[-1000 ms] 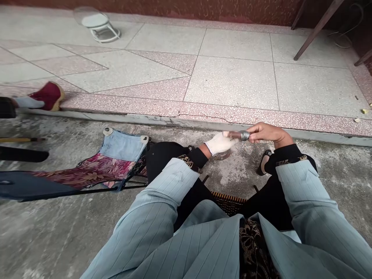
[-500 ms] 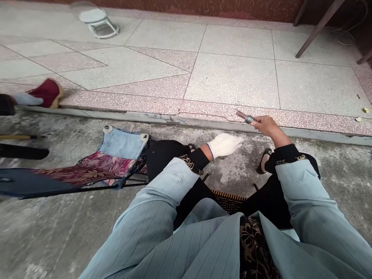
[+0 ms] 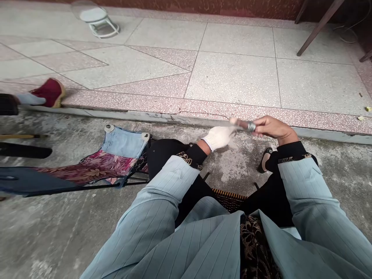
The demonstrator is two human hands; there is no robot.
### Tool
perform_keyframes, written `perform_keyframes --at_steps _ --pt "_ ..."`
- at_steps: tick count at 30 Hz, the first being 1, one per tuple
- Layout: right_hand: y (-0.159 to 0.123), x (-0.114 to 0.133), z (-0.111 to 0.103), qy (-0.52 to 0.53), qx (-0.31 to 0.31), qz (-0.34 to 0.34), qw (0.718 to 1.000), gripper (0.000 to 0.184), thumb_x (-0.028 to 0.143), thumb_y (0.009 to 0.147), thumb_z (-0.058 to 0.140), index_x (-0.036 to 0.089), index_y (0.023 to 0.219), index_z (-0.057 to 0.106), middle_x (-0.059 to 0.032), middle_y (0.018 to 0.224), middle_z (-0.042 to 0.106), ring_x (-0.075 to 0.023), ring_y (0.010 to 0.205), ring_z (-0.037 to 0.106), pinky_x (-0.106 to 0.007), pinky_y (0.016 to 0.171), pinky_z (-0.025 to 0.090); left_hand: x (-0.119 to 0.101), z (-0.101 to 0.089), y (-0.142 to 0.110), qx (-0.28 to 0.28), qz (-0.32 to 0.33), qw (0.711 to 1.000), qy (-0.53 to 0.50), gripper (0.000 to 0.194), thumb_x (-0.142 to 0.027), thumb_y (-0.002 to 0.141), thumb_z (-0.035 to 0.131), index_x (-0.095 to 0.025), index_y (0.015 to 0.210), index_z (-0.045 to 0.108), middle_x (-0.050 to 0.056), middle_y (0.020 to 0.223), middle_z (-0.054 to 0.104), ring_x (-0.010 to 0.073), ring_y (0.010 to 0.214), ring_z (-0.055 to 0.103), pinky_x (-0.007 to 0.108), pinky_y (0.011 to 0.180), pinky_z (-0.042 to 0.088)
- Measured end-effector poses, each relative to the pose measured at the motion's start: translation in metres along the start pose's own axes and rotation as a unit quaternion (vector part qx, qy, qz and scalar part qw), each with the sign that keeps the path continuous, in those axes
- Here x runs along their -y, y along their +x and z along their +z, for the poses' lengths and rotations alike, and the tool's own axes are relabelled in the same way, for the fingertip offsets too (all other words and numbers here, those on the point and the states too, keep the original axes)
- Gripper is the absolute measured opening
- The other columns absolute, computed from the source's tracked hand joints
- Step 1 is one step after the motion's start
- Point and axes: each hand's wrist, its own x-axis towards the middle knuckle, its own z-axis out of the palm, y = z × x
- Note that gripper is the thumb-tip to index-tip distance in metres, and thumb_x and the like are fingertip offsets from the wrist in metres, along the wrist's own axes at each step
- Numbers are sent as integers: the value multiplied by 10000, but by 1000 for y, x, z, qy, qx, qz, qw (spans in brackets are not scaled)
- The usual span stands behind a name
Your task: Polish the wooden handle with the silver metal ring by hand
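My right hand (image 3: 271, 127) is bare and closed around a short stick-like tool with a metal band (image 3: 245, 125), held level over the concrete ground. My left hand (image 3: 219, 137) wears a white knit glove and meets the tool's blurred far end; its fingers are closed together, and whether they grip the tip is unclear. Both arms are in light blue striped sleeves over black cuffs with gold trim. My feet in black shoes (image 3: 263, 161) rest below the hands.
A folding stool with a denim and floral seat (image 3: 112, 157) lies left. A woven stool edge (image 3: 228, 197) shows between my legs. Another person's foot in a red slipper (image 3: 48, 92) rests on the tiled step. A white stand (image 3: 97, 21) sits far left; wooden legs (image 3: 318, 27) far right.
My right hand swung the tool out to the right and up, away from the gloved hand, then brought it back so the two hands meet again.
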Motion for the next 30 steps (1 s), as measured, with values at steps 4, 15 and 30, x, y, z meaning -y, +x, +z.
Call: perform_keyframes --at_steps 4,15,30 --pt "3 -10 -7 49 -189 8 981 321 442 740 770 139 797 680 2 635 564 -74 528 444 -220 489 343 -10 14 3 23 50 998 36 342 -358 989 337 -231 1115 628 61 914 721 198 775 661 274 638 399" --pt "26 -26 2 -345 -86 240 903 224 372 728 775 171 825 790 -47 658 657 -140 576 526 -283 556 360 -19 18 -3 30 94 990 99 286 -305 973 408 -188 1107 632 105 797 690 210 684 655 292 634 407" --pt "-1 1 1 104 -259 -31 960 455 566 691 802 169 839 637 -2 649 545 -88 527 433 -229 471 348 -19 8 -1 35 86 995 -27 365 -367 991 333 -236 1170 622 28 938 717 178 820 643 263 710 412"
